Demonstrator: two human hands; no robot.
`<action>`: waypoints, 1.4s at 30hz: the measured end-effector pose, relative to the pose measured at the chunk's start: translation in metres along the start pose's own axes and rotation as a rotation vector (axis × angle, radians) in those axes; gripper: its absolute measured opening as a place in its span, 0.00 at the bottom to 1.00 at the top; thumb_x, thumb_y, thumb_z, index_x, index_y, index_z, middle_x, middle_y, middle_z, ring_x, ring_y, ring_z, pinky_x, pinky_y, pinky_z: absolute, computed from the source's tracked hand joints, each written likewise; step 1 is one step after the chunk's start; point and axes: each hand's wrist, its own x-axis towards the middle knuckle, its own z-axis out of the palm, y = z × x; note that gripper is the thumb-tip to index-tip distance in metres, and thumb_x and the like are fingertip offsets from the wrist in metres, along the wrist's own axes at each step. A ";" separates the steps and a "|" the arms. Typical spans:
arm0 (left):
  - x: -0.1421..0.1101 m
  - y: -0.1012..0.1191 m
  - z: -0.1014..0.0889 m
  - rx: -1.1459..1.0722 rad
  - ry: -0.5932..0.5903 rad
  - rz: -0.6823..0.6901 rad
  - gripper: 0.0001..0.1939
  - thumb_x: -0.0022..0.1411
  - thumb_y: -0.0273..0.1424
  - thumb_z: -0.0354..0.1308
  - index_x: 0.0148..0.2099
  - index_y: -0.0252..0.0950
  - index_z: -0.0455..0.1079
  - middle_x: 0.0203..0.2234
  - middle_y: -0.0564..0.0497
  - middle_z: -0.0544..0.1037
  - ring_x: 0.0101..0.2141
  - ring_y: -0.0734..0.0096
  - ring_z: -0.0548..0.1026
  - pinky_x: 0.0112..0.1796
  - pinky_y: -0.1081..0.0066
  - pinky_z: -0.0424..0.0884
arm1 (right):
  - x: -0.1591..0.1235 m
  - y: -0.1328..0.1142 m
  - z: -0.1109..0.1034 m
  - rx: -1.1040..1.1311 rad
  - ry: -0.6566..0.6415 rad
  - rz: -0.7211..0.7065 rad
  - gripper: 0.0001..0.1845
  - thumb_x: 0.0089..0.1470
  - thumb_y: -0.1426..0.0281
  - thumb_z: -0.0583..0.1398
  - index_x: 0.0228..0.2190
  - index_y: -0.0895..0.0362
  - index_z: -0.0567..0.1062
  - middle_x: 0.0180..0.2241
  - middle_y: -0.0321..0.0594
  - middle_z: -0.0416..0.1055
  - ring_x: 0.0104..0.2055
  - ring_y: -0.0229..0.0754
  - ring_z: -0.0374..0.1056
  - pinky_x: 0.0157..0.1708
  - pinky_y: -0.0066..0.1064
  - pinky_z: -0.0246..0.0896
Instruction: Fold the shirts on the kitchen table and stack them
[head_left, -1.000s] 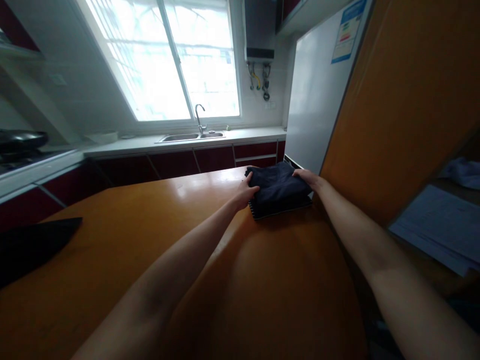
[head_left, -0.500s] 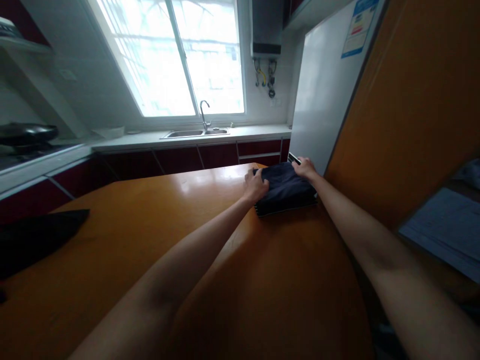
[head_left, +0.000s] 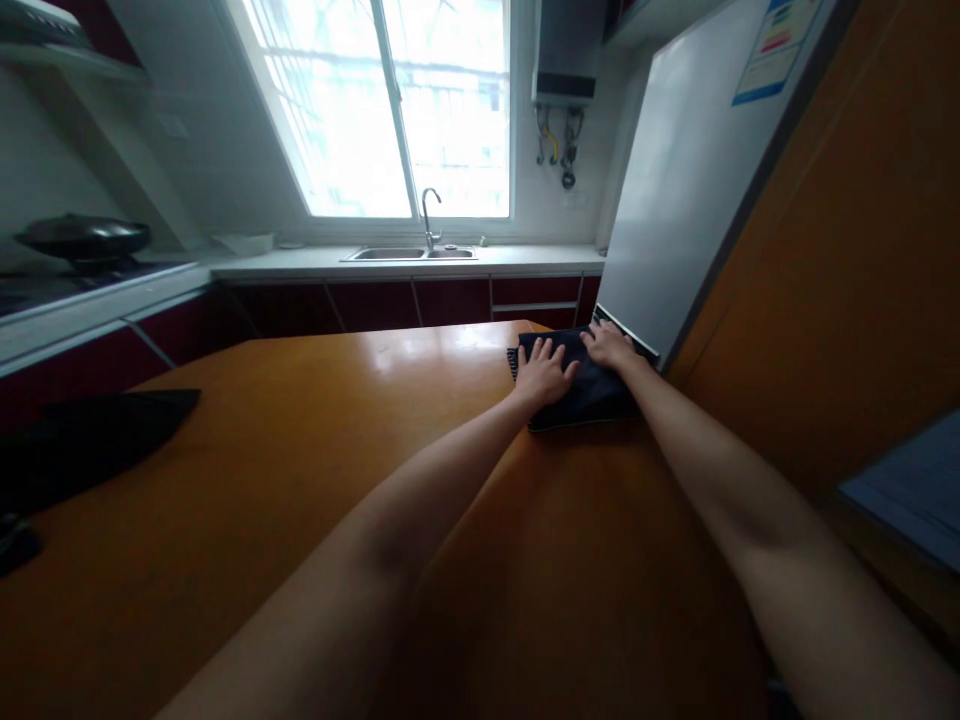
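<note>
A folded dark navy cloth (head_left: pixel 592 392) lies at the far right corner of an orange wooden table (head_left: pixel 300 470), close to the side of a white fridge (head_left: pixel 690 180). My left hand (head_left: pixel 544 372) lies flat on the cloth's left half with its fingers spread. My right hand (head_left: pixel 607 345) rests flat on the cloth's far right part, fingers stretched out. Both arms reach far forward over the table. Neither hand grips anything.
A black cloth (head_left: pixel 90 440) lies at the table's left edge. Beyond the table run a white counter with a steel sink (head_left: pixel 409 253) and tap under a bright window. A dark pan (head_left: pixel 82 238) stands on the stove at left. An orange panel (head_left: pixel 862 250) rises on the right.
Both hands have moved from the cloth's sides onto its top and flattened. The cloth pile looks lower and sits nearer the fridge. The view has shifted leftward.
</note>
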 end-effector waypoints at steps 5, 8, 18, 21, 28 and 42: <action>0.026 -0.037 -0.008 -0.100 -0.142 -0.104 0.37 0.71 0.51 0.41 0.73 0.36 0.50 0.72 0.40 0.46 0.70 0.47 0.42 0.65 0.41 0.40 | -0.017 0.013 -0.005 -0.017 -0.015 0.026 0.34 0.67 0.56 0.49 0.65 0.65 0.62 0.69 0.59 0.50 0.71 0.55 0.47 0.67 0.42 0.43; 0.026 -0.042 -0.007 -0.141 -0.138 -0.099 0.37 0.71 0.52 0.41 0.73 0.35 0.50 0.72 0.40 0.46 0.70 0.48 0.42 0.65 0.43 0.42 | -0.035 0.018 -0.008 -0.015 0.027 0.024 0.34 0.69 0.56 0.46 0.66 0.66 0.60 0.69 0.59 0.51 0.71 0.52 0.47 0.67 0.38 0.43; -0.030 -0.065 -0.064 -0.143 0.105 -0.075 0.30 0.75 0.42 0.39 0.73 0.38 0.50 0.71 0.42 0.50 0.70 0.52 0.44 0.64 0.45 0.45 | -0.112 -0.052 -0.031 0.210 0.374 -0.107 0.30 0.69 0.59 0.43 0.62 0.61 0.66 0.68 0.52 0.54 0.72 0.51 0.44 0.68 0.48 0.38; -0.086 -0.095 -0.080 -0.070 0.065 -0.112 0.30 0.75 0.41 0.41 0.72 0.34 0.51 0.70 0.38 0.54 0.70 0.50 0.46 0.65 0.47 0.45 | -0.151 -0.106 -0.013 0.406 0.285 -0.263 0.26 0.68 0.61 0.47 0.60 0.57 0.69 0.67 0.47 0.58 0.70 0.48 0.48 0.69 0.43 0.39; -0.258 -0.136 -0.120 0.068 -0.108 -0.208 0.30 0.74 0.44 0.41 0.71 0.35 0.54 0.70 0.38 0.54 0.70 0.50 0.46 0.65 0.44 0.41 | -0.248 -0.207 0.074 0.705 -0.195 -0.370 0.21 0.62 0.64 0.58 0.55 0.53 0.72 0.68 0.47 0.57 0.71 0.50 0.45 0.69 0.49 0.32; -0.437 -0.150 -0.161 0.114 -0.167 -0.282 0.33 0.73 0.45 0.39 0.73 0.33 0.51 0.71 0.42 0.51 0.70 0.55 0.45 0.67 0.48 0.42 | -0.368 -0.290 0.113 0.033 -0.304 -0.701 0.35 0.67 0.52 0.46 0.68 0.54 0.58 0.72 0.52 0.43 0.73 0.54 0.35 0.68 0.58 0.28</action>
